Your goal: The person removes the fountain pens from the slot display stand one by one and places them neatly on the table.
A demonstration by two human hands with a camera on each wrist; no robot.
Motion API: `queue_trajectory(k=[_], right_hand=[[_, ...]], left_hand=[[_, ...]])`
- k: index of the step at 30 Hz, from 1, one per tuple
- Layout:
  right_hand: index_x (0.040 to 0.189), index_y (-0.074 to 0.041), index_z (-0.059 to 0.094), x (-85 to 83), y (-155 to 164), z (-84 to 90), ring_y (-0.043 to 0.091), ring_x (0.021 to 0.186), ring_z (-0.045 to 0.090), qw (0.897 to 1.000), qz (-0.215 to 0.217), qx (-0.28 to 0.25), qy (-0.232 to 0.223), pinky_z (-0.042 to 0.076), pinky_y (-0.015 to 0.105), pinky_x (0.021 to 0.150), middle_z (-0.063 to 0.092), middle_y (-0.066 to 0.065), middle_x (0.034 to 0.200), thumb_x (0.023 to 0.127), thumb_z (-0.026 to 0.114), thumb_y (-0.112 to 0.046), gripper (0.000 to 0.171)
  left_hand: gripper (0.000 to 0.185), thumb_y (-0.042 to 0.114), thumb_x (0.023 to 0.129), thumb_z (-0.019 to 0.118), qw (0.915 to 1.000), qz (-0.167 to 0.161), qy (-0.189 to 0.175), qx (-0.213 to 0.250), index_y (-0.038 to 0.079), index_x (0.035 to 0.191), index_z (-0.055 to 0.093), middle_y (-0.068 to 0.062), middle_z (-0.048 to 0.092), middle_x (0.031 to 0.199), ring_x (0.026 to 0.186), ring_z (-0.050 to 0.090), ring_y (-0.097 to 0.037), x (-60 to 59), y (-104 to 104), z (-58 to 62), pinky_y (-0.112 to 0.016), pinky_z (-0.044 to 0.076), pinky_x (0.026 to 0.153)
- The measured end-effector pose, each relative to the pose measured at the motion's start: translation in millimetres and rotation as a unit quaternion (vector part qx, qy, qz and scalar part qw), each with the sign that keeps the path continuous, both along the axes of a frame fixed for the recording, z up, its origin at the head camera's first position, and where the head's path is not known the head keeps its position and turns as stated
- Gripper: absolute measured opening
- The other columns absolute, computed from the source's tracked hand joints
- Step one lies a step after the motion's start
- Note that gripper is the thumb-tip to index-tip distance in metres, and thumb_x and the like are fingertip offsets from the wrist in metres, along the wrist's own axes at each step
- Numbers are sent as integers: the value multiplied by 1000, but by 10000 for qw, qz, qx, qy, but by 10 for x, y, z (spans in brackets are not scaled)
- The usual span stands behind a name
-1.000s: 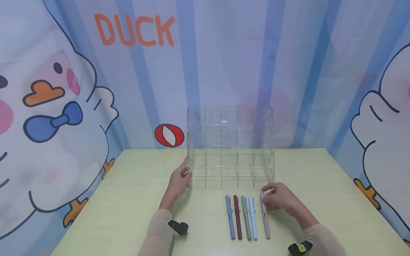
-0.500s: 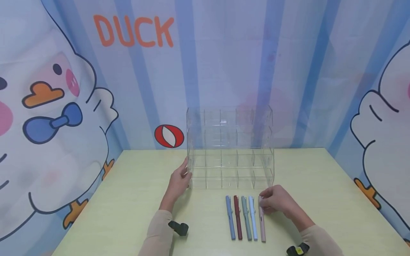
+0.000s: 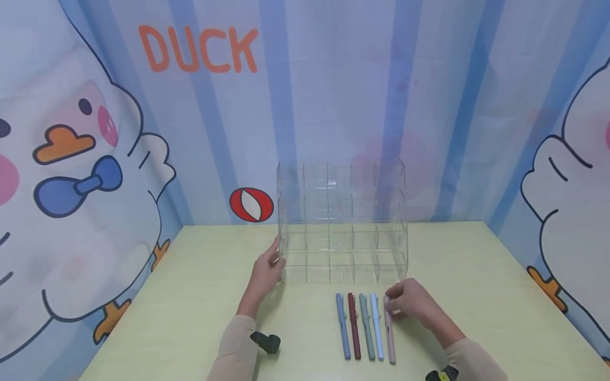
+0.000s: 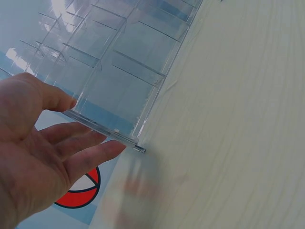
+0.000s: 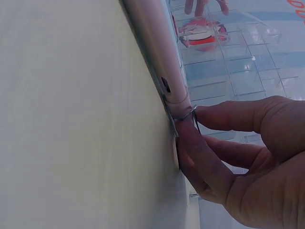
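A clear acrylic organizer (image 3: 341, 222) with several compartments stands at the back middle of the pale green table (image 3: 190, 296). My left hand (image 3: 268, 270) rests with straight fingers against its left wall (image 4: 119, 95). In front of it lie several pens side by side: blue (image 3: 342, 328), dark red (image 3: 353, 328), grey-green (image 3: 366, 328), light blue (image 3: 377, 328) and pink (image 3: 390, 338). My right hand (image 3: 402, 304) pinches the pink pen (image 5: 157, 52) at its cap end by the clip, with the pen lying on the table.
A blue striped backdrop with cartoon ducks and a red-and-white disc (image 3: 251, 204) closes the table's back and sides. Black wrist straps (image 3: 266, 341) sit on both sleeves. Bare table lies left and right of the pens.
The pink pen lay slanted and apart a second ago; my right hand has swung it parallel and close to the light blue pen. The left hand has not moved.
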State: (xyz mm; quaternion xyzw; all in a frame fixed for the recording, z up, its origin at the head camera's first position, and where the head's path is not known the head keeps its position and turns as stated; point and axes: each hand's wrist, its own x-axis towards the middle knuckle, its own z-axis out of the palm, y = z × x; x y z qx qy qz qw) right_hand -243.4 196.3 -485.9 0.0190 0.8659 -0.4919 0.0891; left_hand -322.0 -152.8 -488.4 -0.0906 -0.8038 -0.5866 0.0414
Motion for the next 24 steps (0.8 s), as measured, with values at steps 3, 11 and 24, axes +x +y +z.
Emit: queue_trajectory(k=[3,11,24], right_hand=[[114,19,63,8,-11,0,23,80,67,10000,0,77,43,59,36,68,67,17,99,78,71,8,39],[112,18,65,19,-24,5,22,78,67,9997,-12,218,129,59,35,67,66,17,97,78,72,6,37],[114,19,63,34,-8,26,22,78,66,9994,72,312,96,59,34,64,66,18,99,81,68,6,35]], left_hand=[[67,7,101,54,10000,6,0,24,28,159,28,-25,43,150,129,52,-42,8,-1,-11,-47,58,73],[66,9,101,53,10000,4,-33,30,29,159,28,-24,42,151,129,53,-40,13,5,-5,-46,57,75],[66,9,101,54,10000,20,-69,37,29,159,28,-23,43,151,129,52,-41,6,1,0,-47,58,74]])
